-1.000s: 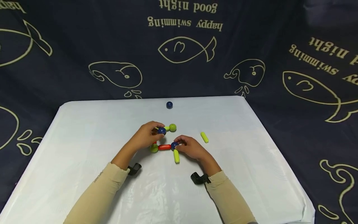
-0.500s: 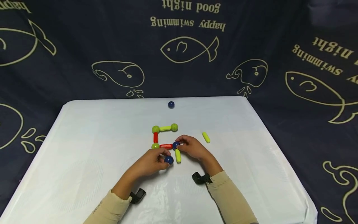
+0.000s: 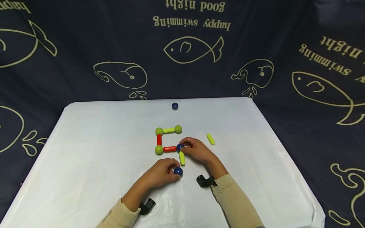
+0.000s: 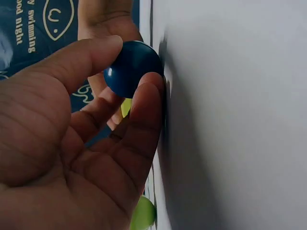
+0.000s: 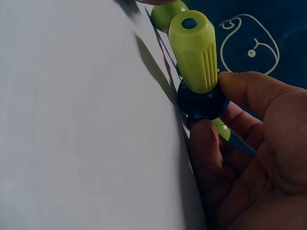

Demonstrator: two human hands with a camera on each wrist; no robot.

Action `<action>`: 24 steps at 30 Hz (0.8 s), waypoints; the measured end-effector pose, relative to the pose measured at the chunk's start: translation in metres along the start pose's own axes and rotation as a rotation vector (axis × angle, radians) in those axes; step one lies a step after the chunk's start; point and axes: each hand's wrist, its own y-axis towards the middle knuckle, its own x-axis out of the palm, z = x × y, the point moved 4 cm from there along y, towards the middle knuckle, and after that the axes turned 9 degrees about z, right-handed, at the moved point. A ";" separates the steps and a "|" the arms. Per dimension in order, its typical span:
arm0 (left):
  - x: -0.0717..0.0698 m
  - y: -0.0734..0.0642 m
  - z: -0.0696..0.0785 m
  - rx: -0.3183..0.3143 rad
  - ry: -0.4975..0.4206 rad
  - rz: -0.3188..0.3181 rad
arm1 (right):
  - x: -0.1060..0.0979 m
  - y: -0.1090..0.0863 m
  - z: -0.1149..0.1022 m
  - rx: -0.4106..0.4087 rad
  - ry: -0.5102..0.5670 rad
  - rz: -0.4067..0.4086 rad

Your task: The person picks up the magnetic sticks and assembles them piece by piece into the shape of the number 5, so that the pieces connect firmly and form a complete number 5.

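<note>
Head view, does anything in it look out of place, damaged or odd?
Nothing looks spilled or damaged. A lone blue ball near the far edge of the table and a loose yellow-green rod near the right hand lie apart from the rod-and-ball chain, so they look stray. The lettering on the backdrop is upside down.

Evenly lit white table [image 3: 242, 158], faint glare near front, dimmer wrist views, soft shadows

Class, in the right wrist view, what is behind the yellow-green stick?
A blue ball, a green ball and whale-print cloth; the parts the stick covers cannot be seen.
</note>
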 end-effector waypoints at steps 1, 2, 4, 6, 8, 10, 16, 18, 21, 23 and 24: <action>0.000 0.000 0.000 -0.007 -0.006 0.007 | 0.000 0.000 0.000 -0.001 -0.002 0.000; 0.001 0.000 -0.001 -0.015 -0.012 0.012 | 0.000 -0.001 0.000 -0.003 -0.002 -0.001; 0.002 -0.001 -0.002 -0.030 -0.025 0.024 | 0.000 -0.001 0.000 -0.004 -0.003 -0.001; 0.003 -0.001 -0.003 -0.045 -0.040 0.035 | 0.000 0.000 0.000 -0.004 -0.008 -0.001; 0.005 0.000 -0.004 -0.062 -0.058 0.045 | 0.001 0.000 0.000 -0.008 -0.005 -0.002; 0.006 0.000 -0.005 -0.076 -0.073 0.054 | 0.001 0.000 0.000 -0.010 -0.004 -0.002; 0.008 0.001 -0.006 -0.101 -0.107 0.065 | 0.000 0.001 0.001 -0.009 -0.004 -0.002; 0.008 0.001 -0.006 -0.105 -0.114 0.064 | 0.000 0.000 0.001 -0.008 0.000 -0.002; 0.008 0.001 -0.006 -0.106 -0.116 0.070 | 0.000 0.000 0.001 -0.010 0.006 -0.003; 0.008 0.001 -0.006 -0.108 -0.115 0.078 | 0.000 0.000 0.001 -0.010 0.008 -0.002; 0.008 0.001 -0.006 -0.107 -0.116 0.082 | 0.000 0.000 0.001 -0.009 0.008 -0.002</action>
